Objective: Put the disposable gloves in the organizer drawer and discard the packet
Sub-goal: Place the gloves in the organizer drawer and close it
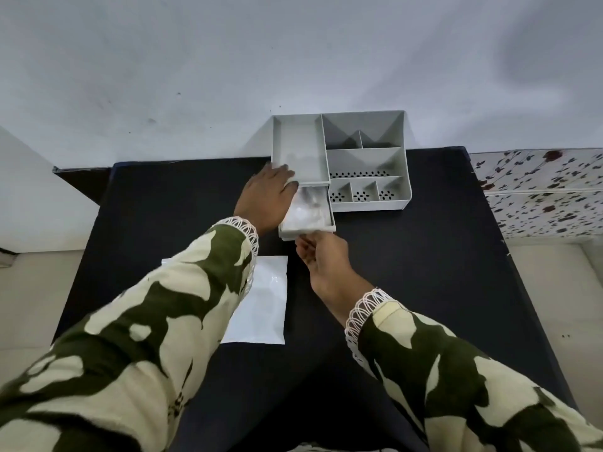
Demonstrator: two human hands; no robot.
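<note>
The grey organizer (365,158) stands at the far edge of the black counter (424,272), against the wall, and its drawer (308,223) is pulled out toward the person. Inside the drawer lies a pale, crumpled, translucent mass, most likely the disposable gloves (305,212), though glare and blur make their outline hard to read.

The left hand (269,199) rests flat at the organizer's near-left corner, fingers spread and laid over the rim beside the drawer's mouth. It grips nothing; it seems placed there to steady the light plastic body so it does not slide while the drawer moves. The right hand (321,256) meets the drawer's front lip from below, thumb and fingertips pinched on that edge, which suits pushing the drawer home.

The white packet (261,301) lies flat on the counter nearer the person, partly covered by the left sleeve and well apart from the organizer. It looks slack and emptied, so the gloves part of the task appears done or nearly so. What remains, by my reading, is closing the drawer, then picking up the packet and throwing it away. No bin is visible from here.
</note>
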